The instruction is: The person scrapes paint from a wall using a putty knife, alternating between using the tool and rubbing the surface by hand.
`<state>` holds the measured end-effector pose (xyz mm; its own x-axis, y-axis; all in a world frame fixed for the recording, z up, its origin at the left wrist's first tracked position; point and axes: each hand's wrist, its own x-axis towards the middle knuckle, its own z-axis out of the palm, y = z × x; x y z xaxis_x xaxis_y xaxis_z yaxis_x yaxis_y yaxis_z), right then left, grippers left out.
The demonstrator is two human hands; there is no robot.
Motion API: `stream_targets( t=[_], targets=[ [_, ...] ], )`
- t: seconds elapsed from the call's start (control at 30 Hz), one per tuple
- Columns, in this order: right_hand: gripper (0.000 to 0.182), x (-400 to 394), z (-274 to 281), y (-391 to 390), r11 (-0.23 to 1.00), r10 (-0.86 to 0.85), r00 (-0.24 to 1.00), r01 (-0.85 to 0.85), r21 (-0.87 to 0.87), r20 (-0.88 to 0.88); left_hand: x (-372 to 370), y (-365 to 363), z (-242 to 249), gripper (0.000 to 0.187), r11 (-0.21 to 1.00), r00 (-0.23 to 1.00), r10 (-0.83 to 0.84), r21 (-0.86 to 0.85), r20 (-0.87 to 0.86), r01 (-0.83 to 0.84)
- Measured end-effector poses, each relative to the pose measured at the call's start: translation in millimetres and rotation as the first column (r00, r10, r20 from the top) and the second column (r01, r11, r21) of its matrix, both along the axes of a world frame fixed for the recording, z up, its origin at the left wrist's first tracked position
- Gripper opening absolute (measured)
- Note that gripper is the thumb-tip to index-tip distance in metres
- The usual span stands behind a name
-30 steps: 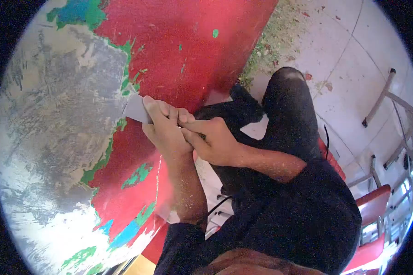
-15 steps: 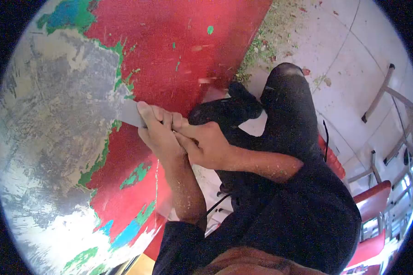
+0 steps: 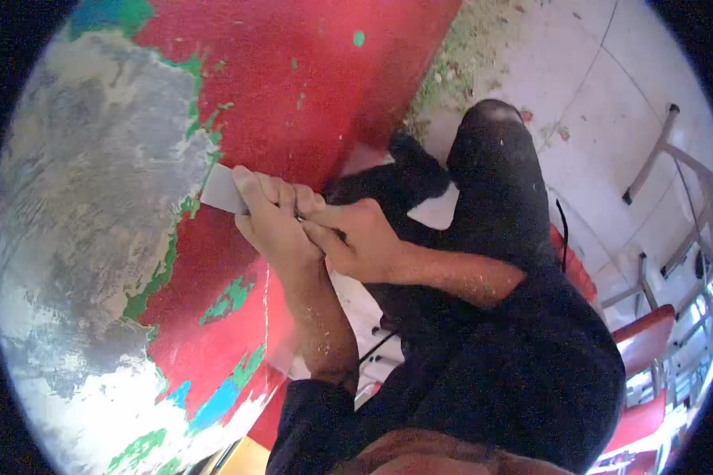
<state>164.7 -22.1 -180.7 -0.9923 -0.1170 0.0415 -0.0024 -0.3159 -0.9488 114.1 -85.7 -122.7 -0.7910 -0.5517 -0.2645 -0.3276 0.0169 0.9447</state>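
Observation:
A scraper with a flat, pale metal blade (image 3: pixel 223 190) lies against a surface painted red (image 3: pixel 277 79). The blade's front edge meets the green-rimmed border of a bare grey patch (image 3: pixel 103 182). My left hand (image 3: pixel 277 226) is closed around the scraper close to the blade, thumb along its top. Behind it, my right hand (image 3: pixel 364 237) is closed on the rear of the scraper, touching the left hand. Fingers cover the handle almost entirely.
Paint chips (image 3: pixel 451 71) litter the pale tiled floor (image 3: pixel 578 79) along the red surface. My bent knee (image 3: pixel 495 127) and dark shoe (image 3: pixel 420 166) are close to it. Red chairs (image 3: pixel 646 336) with metal legs stand at the right. Blue and green paint streaks (image 3: pixel 218 404) show lower down.
The blade has drawn back slightly, from over the grey patch to its green border. Both hands keep their hold. The whole view has shifted a little.

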Motion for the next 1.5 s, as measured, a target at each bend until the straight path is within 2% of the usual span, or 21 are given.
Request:
stream_targets(
  t=[0.07,0.17,0.23,0.33,0.4,0.47,0.5,0.6,0.63,0.67,0.73,0.77,0.87,0.9,1.0,1.1,1.2,1.3,1.4,1.43,1.5],
  targets=[
    [0.013,3,4,2,0.998,-0.026,0.999,0.024,-0.06,-0.022,3,1,8,0.042,0.998,0.998,-0.058,0.003,0.005,0.058],
    [0.016,-6,9,6,1.0,0.002,1.0,-0.002,-0.004,0.005,-10,8,14,0.042,0.999,1.0,-0.026,0.035,-0.005,0.026],
    [0.013,-16,15,2,0.993,-0.115,0.993,0.115,0.002,-0.002,-23,19,23,0.042,0.997,0.997,-0.077,0.013,-0.018,0.077],
    [0.013,-20,20,0,0.987,-0.158,0.987,0.159,-0.03,0.024,-28,11,18,0.041,0.976,0.981,-0.188,-0.126,-0.052,0.18],
    [0.013,-24,22,2,0.989,-0.143,0.989,0.142,-0.038,-0.029,-29,8,22,0.041,0.973,0.972,-0.212,-0.116,-0.099,0.2],
    [0.014,-10,5,-7,0.993,-0.117,0.989,0.117,-0.004,-0.095,-11,-4,11,0.04,0.984,0.982,-0.164,0.049,-0.096,0.169],
    [0.013,-20,15,0,0.99,-0.138,0.987,0.135,-0.041,-0.082,-22,-9,8,0.04,0.984,0.984,-0.16,-0.092,-0.084,0.152],
    [0.019,-28,24,2,0.996,-0.062,0.998,0.061,-0.063,-0.008,-32,24,29,0.039,0.994,0.98,-0.096,-0.064,-0.171,0.087],
    [0.013,-22,26,3,0.993,-0.109,0.994,0.109,-0.043,-0.015,-26,17,27,0.041,0.987,0.989,-0.114,-0.128,-0.097,0.101],
    [0.014,-17,23,4,0.998,-0.065,0.998,0.066,-0.025,0.01,-21,10,25,0.042,0.974,0.992,-0.128,-0.189,-0.021,0.122],
    [0.019,-10,16,7,0.999,0.03,0.995,-0.031,0.013,0.092,-13,7,11,0.043,0.994,0.995,-0.1,-0.033,0.026,0.101],
    [0.017,-12,13,11,0.999,0.046,0.997,-0.046,0.009,0.069,-15,7,9,0.045,1.0,0.998,-0.018,-0.025,0.063,0.02],
    [0.012,-19,19,3,0.988,-0.152,0.988,0.152,-0.003,-0.007,-26,14,20,0.044,0.989,0.992,-0.124,-0.077,0.024,0.125],
    [0.013,-16,19,6,0.989,-0.135,0.99,0.137,-0.051,0.028,-22,20,25,0.042,0.989,0.99,-0.141,0.033,0.017,0.141],
    [0.012,-14,19,11,0.994,-0.11,0.993,0.111,-0.02,0.037,-22,19,17,0.04,0.996,0.994,-0.079,0.046,0.074,0.076],
    [0.013,-16,12,3,0.987,-0.161,0.987,0.161,0.003,0.013,-22,16,12,0.039,0.994,0.994,-0.103,-0.032,0.031,0.104],
    [0.015,-4,11,-3,0.985,-0.155,0.986,0.158,-0.066,0.054,-14,13,16,0.039,0.993,0.99,-0.118,-0.016,0.073,0.119],
    [0.015,-21,12,-1,0.98,-0.183,0.983,0.181,-0.081,-0.026,-26,15,16,0.04,0.97,0.976,-0.217,-0.12,-0.027,0.212],
    [0.014,-33,19,-2,0.975,-0.213,0.977,0.212,-0.062,0.004,-39,25,27,0.042,0.971,0.972,-0.227,-0.085,-0.058,0.222],
    [0.014,-24,19,2,0.981,-0.196,0.979,0.196,-0.003,-0.049,-34,11,18,0.043,0.881,0.938,-0.343,-0.363,-0.048,0.304],
    [0.015,-13,15,8,0.993,-0.119,0.992,0.119,0.01,-0.03,-20,6,9,0.042,0.979,0.985,-0.17,-0.118,-0.006,0.168]
  ],
)
